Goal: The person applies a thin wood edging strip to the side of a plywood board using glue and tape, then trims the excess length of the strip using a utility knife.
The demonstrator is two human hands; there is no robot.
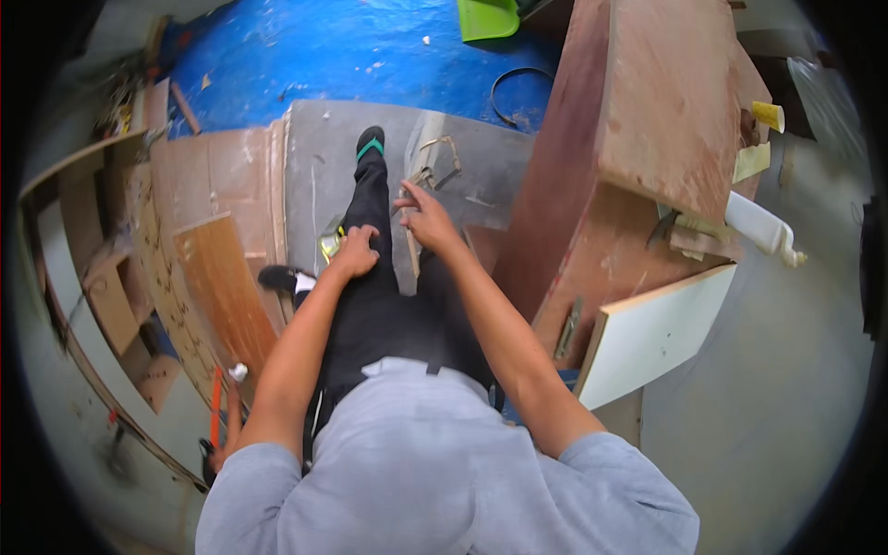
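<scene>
The open-fronted cabinet (116, 310) at left has compartments whose contents are too unclear to tell, and the white bottle (754, 222) beside the reddish-brown wooden box (666, 102) hides what it holds. The narrow grey strip (405, 273) lies alongside the person's leg, long axis pointing away from the lap; the right hand's (429, 222) grip is loosely spread over its far part, while whether the left hand's (355, 253) curled grip pinches anything, I cannot tell.

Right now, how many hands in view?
3: the wearer's left hand by the dark trouser leg, right hand further right, and a co-worker's hand at lower left. More may be hidden.
</scene>
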